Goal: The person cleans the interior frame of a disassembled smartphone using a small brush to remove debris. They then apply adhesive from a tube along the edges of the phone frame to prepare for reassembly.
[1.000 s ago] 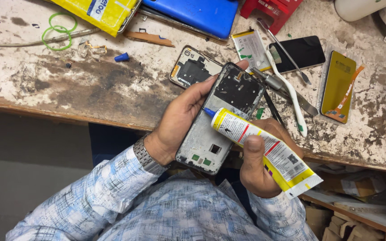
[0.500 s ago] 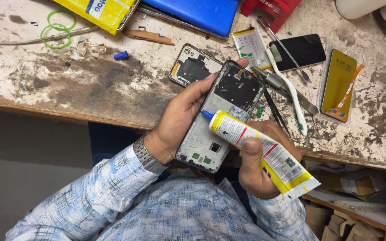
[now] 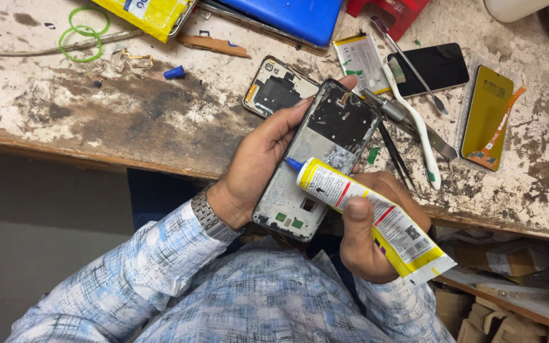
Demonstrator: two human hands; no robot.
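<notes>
Left hand (image 3: 258, 168) clasps the opened phone frame (image 3: 316, 162); right hand (image 3: 370, 232) squeezes the yellow glue tube (image 3: 370, 216), nozzle at the edge, so over-squeezing risks glue flooding the circuit board

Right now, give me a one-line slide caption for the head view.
Left hand holds an opened phone frame while right hand presses a glue tube against it.

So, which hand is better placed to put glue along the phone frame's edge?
The right hand, I think: it grips the yellow glue tube, and the blue nozzle already sits at the phone frame. The left hand is busy holding that frame.
</notes>
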